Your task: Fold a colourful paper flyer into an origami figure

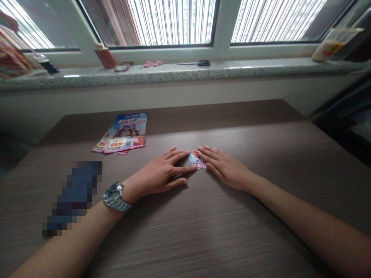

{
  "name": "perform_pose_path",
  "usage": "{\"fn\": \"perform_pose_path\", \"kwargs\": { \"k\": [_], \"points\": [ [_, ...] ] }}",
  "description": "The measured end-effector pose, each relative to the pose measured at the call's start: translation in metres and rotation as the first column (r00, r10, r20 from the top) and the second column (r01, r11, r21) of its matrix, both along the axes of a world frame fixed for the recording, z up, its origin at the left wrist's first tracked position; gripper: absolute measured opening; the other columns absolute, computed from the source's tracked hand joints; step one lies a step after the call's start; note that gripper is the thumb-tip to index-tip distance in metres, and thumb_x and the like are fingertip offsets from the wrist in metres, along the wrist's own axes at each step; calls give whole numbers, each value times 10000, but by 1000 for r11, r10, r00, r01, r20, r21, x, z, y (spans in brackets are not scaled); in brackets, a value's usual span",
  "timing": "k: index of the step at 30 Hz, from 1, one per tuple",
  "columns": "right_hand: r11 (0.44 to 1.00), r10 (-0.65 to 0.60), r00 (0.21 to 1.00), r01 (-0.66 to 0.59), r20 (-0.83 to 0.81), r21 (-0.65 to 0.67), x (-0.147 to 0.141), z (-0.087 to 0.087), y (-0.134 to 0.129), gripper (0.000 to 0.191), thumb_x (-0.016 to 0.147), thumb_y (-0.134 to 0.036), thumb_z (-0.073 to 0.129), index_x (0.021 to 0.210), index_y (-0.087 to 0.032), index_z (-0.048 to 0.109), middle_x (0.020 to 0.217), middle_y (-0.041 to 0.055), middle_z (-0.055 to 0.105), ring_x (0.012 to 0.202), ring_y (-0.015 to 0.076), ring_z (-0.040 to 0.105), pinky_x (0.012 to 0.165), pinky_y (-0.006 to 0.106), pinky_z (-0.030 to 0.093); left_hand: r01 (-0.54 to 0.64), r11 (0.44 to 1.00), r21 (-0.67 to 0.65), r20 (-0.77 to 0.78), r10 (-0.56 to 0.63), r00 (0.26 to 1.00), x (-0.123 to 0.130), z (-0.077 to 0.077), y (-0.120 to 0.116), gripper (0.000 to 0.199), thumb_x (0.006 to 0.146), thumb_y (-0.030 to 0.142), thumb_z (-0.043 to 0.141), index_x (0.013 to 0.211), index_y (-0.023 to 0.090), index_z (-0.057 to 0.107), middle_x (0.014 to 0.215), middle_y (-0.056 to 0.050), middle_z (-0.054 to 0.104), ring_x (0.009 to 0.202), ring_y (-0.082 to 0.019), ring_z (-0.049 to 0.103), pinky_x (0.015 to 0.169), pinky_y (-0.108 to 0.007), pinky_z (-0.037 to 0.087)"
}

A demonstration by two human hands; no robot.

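A small folded piece of glossy printed paper in red, white and blue (197, 160) is laid flat on the brown wood-grain desk (185, 231), between the two hands. Its left edge is touched by outstretched fingers of the left hand (166, 170), which is spread palm down with the thumb held apart from the paper. Its right side is partly covered by the fingers of the right hand (226, 166), which are extended close together. Nothing is clamped by either hand; the paper is pressed from above. A silver metal wristwatch (117, 196) is worn on the left wrist. Glossy colourful printed flyers (127, 131) are stacked, slightly fanned, beyond the left forearm. A dark blue pixelated object (77, 193) is seen beside that forearm. On the speckled stone windowsill (162, 75), black-handled scissors (203, 63) are placed beside pink items (154, 63).
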State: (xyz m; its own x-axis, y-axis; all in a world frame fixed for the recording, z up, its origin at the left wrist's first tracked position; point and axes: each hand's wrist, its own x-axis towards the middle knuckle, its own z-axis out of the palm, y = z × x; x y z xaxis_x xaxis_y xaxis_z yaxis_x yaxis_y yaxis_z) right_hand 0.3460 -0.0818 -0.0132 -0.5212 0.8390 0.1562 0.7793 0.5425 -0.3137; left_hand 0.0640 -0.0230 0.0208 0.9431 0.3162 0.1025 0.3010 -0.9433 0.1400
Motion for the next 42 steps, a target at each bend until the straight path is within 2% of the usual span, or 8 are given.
{"fn": "perform_pose_path", "kwargs": {
  "k": [10, 16, 21, 28, 36, 42],
  "points": [
    [996, -89, 996, 89, 3, -5, -1, -3, 2, 538, 1096, -382, 254, 1576, -176, 383, 1664, 77, 297, 1551, 230, 251, 1266, 474, 277, -8, 1000, -24, 22, 9, 1000, 1, 0, -1, 531, 1014, 462, 554, 1529, 392, 443, 1635, -87, 338, 1465, -330, 405, 1234, -571, 286],
    [992, -128, 992, 128, 13, 4, -3, -4, 3, 540, 1095, -382, 248, 1563, -162, 406, 1646, 80, 343, 1543, 229, 276, 1264, 465, 280, -22, 1000, -22, 17, 23, 1000, 1, -2, -2, 528, 1014, 475, 548, 1525, 387, 450, 1636, -88, 338, 1469, -332, 400, 1232, -566, 296],
    [992, -129, 991, 128, 26, 15, -4, -4, 3, 551, 1096, -368, 243, 1564, -121, 395, 1641, 97, 345, 1540, 222, 284, 1269, 452, 272, -33, 999, -13, -3, 33, 999, 1, -2, -3, 531, 1013, 497, 538, 1524, 376, 457, 1639, -99, 331, 1469, -338, 397, 1235, -559, 294],
    [988, -151, 986, 150, 64, 27, -3, -7, 4, 584, 1092, -432, 250, 1588, -141, 349, 1655, 89, 314, 1548, 231, 260, 1267, 458, 272, -40, 999, 2, -9, 40, 999, 1, -3, -4, 533, 1016, 508, 524, 1528, 383, 449, 1624, -107, 344, 1466, -350, 394, 1219, -564, 317],
    [984, -180, 981, 179, 77, 23, -3, -9, 5, 618, 1075, -474, 291, 1609, -162, 302, 1666, 91, 289, 1554, 242, 245, 1266, 469, 270, -34, 999, -9, 18, 34, 999, 0, -7, -4, 546, 1013, 502, 537, 1538, 405, 422, 1636, -92, 323, 1474, -340, 383, 1232, -566, 288],
    [983, -183, 980, 182, 80, 23, -3, -7, 5, 628, 1072, -484, 289, 1600, -147, 323, 1663, 96, 300, 1555, 247, 242, 1269, 463, 257, -16, 999, -42, 40, 18, 999, 0, -5, -2, 588, 993, 521, 566, 1542, 368, 423, 1621, -108, 364, 1476, -332, 386, 1239, -568, 275]
  ]
}}
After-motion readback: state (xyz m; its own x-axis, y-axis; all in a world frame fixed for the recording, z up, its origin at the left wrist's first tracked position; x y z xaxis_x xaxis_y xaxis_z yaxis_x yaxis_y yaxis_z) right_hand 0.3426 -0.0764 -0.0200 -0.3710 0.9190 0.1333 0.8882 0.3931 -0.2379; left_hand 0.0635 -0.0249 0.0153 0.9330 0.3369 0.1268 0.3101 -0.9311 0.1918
